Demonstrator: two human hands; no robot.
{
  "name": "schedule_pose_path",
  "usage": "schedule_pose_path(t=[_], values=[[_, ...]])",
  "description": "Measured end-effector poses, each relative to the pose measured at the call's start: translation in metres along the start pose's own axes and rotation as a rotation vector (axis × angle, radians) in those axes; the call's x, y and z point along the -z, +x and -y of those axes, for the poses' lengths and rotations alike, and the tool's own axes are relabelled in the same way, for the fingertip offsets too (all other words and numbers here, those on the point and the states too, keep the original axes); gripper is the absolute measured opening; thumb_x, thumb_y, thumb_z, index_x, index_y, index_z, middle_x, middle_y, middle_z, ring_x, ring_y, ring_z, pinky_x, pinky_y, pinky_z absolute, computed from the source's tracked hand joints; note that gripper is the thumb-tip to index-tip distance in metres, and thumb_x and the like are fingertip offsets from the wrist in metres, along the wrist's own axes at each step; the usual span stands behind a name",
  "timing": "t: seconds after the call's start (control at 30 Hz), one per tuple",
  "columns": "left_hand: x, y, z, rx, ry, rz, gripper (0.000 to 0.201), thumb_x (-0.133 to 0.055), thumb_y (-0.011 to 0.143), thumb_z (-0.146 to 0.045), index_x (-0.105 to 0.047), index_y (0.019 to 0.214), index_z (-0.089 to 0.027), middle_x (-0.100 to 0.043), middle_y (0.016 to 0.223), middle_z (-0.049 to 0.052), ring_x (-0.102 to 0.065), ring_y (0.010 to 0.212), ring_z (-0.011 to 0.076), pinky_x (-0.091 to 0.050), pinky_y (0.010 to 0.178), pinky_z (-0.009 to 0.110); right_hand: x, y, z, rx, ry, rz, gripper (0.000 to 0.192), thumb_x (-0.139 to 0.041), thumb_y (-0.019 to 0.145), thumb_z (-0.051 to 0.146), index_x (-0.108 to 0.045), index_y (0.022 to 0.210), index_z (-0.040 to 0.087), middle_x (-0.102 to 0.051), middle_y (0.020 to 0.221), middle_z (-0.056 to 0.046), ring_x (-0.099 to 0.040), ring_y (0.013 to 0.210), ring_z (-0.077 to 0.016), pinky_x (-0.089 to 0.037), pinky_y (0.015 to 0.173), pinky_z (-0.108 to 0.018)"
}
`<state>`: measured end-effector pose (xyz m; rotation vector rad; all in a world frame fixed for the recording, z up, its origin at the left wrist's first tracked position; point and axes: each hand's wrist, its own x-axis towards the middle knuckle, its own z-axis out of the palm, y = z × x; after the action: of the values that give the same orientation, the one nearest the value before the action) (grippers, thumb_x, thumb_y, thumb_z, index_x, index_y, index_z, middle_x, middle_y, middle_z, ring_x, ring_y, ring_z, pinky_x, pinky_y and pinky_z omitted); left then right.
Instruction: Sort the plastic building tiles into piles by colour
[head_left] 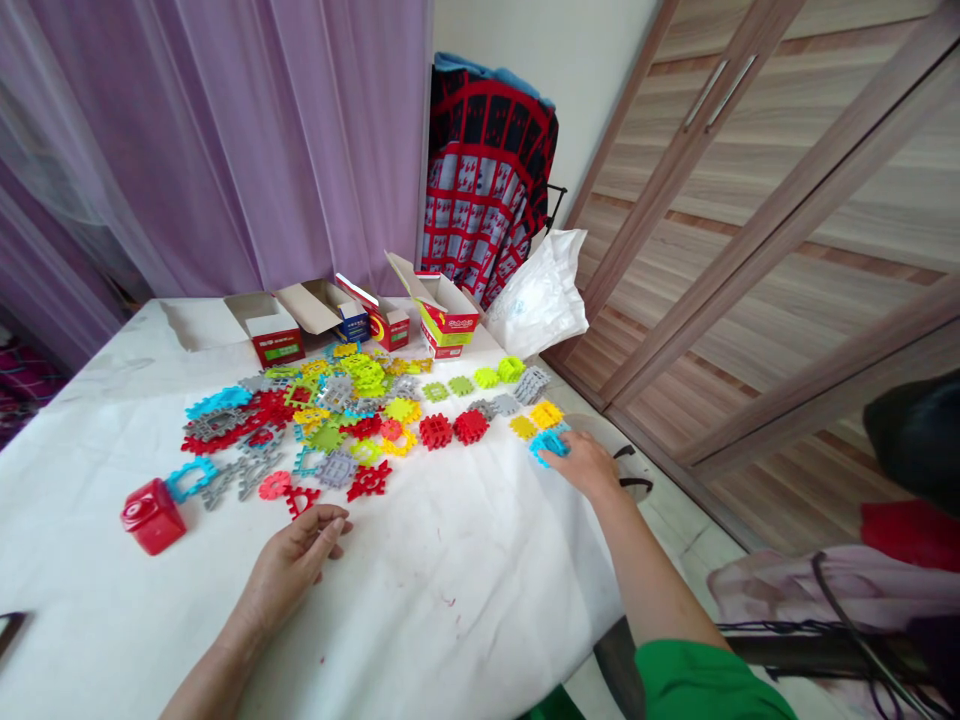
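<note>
Many flat plastic interlocking pieces (352, 415) in red, yellow, green, blue and grey lie scattered across a white-covered table (420, 600). My right hand (585, 465) reaches to the table's right edge and its fingers rest on a blue piece (550, 445), beside a yellow one (546, 413). My left hand (296, 560) lies on the cloth with fingers loosely curled, just below a red gear-like piece (300, 497); it holds nothing that I can see. A red cube (152, 515) sits at the left.
Several open cardboard boxes (352, 315) stand at the table's back edge. A white plastic bag (544, 295) and a red-black cloth (484, 185) sit behind. Purple curtains hang at the left, a wooden wardrobe (787, 200) stands at the right.
</note>
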<state>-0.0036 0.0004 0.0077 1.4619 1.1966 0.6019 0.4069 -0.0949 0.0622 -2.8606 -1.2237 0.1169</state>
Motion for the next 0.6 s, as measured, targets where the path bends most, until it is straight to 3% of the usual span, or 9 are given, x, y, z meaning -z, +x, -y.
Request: schedule_pose_path(t=[0.6], values=[[0.000, 0.000, -0.001, -0.007, 0.002, -0.013, 0.060, -0.060, 0.062, -0.072, -0.061, 0.093, -0.020, -0.073, 0.088, 0.010, -0.064, 0.064, 0.0184, -0.045, 0.042, 0.024, -0.010, 0.006, -0.005, 0.019, -0.023, 0.009, 0.054, -0.052, 0.079, 0.059, -0.061, 0.118, 0.023, -0.060, 0.118, -0.011, -0.061, 0.101, -0.0274, -0.045, 0.080, -0.036]])
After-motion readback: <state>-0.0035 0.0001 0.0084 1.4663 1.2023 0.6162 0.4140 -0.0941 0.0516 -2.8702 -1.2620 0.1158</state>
